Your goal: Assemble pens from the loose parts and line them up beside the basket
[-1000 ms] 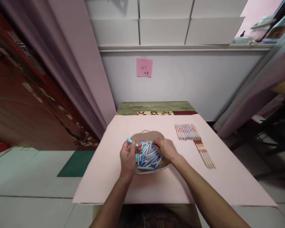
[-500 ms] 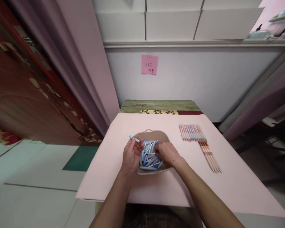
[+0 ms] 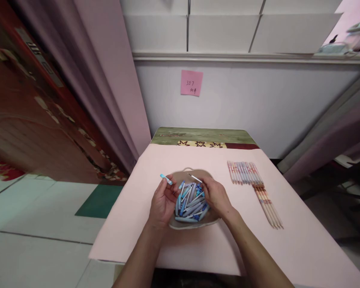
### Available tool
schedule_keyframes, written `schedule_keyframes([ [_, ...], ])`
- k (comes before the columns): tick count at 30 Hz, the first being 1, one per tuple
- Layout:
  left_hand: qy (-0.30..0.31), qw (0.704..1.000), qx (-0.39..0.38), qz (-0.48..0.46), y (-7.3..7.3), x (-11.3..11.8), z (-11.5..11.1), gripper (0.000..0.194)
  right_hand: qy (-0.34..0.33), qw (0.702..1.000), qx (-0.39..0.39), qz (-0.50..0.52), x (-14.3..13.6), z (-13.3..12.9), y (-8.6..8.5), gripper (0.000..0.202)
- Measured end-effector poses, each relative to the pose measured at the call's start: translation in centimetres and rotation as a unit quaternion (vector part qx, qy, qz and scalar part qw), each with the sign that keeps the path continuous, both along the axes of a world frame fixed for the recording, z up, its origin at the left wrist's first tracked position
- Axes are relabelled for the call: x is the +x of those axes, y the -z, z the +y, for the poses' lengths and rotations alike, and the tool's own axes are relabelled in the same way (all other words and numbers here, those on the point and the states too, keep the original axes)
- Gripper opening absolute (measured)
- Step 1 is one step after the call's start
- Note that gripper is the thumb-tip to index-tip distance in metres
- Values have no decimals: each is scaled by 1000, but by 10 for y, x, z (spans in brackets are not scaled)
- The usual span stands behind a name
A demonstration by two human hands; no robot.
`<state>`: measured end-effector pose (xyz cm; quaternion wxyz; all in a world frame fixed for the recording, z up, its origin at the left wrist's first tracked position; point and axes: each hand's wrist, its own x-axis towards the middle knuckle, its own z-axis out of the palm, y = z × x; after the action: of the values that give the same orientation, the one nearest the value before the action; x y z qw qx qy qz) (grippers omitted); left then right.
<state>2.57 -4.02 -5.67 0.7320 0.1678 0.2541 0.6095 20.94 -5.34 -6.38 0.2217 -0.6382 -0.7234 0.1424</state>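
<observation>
A beige basket (image 3: 180, 226) on the table holds a jumble of blue, lilac and grey-blue pen barrels (image 3: 194, 208), with thin white refills and small blue pieces among them. At its left side, my left hand (image 3: 164, 202) pinches a short light-blue pen part (image 3: 166, 179) between thumb and finger. My right hand (image 3: 216, 197) is over the basket's right side, its fingers closed on the end of a slim white pen refill (image 3: 195, 178). The refill's dark tip points up and left, above the pile.
To the right lie a row of patterned pens (image 3: 244, 173) and, below it, several beige-ended pens (image 3: 268, 207) side by side. A pink cloth (image 3: 132, 228) covers most of the table. A pink note (image 3: 191, 83) is stuck on the wall behind.
My right hand has come up out of the pile with the white refill in its fingers. My left hand still has the light-blue part, now tilted more. The view has shifted slightly.
</observation>
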Motion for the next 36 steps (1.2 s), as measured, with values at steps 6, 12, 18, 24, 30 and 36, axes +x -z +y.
schedule_keyframes([
  [6, 6, 1000, -2, 27, 0, 0, 1, 19, 18, 992, -56, -112, -4, 1, -4, 25],
  [12, 20, 999, 2, 25, -2, 1, 1, 12, -82, 968, -97, -214, -13, -1, -12, 32],
  [18, 15, 1000, -10, 24, -3, 0, 0, 14, -88, 957, -106, -254, -16, -1, -6, 30],
  [24, 10, 999, -12, 35, -2, -1, -2, 18, -86, 955, -112, -259, -19, 2, 0, 31],
  [30, 20, 1000, -5, 13, 0, -4, -3, 18, -68, 961, -95, -252, -19, 1, -3, 22],
  [36, 22, 1000, 1, 11, 0, -2, -5, 14, 71, 992, 8, -105, -12, -3, -10, 31],
])
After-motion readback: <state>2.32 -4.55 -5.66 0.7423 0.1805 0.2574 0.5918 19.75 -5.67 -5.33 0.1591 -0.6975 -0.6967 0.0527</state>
